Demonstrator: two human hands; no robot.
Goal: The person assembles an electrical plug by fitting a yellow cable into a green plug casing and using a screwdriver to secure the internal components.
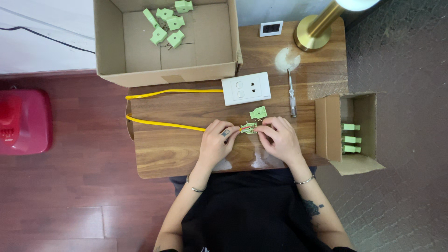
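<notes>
Green plug half (pixel 248 128) pinched between both hands, left (pixel 217 141), right (pixel 280 138)

The left hand (pixel 216 141) and right hand (pixel 279 138) hold an opened green plug (pixel 248 128). A yellow cable (pixel 163 122) enters the plug.

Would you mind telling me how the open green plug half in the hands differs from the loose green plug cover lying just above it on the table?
The open green plug half is pinched between the left hand and right hand; the loose green plug cover lies untouched on the wooden table. The held half shows metal parts and joins the yellow cable; the cover looks plain. Both are pale green plastic.
</notes>
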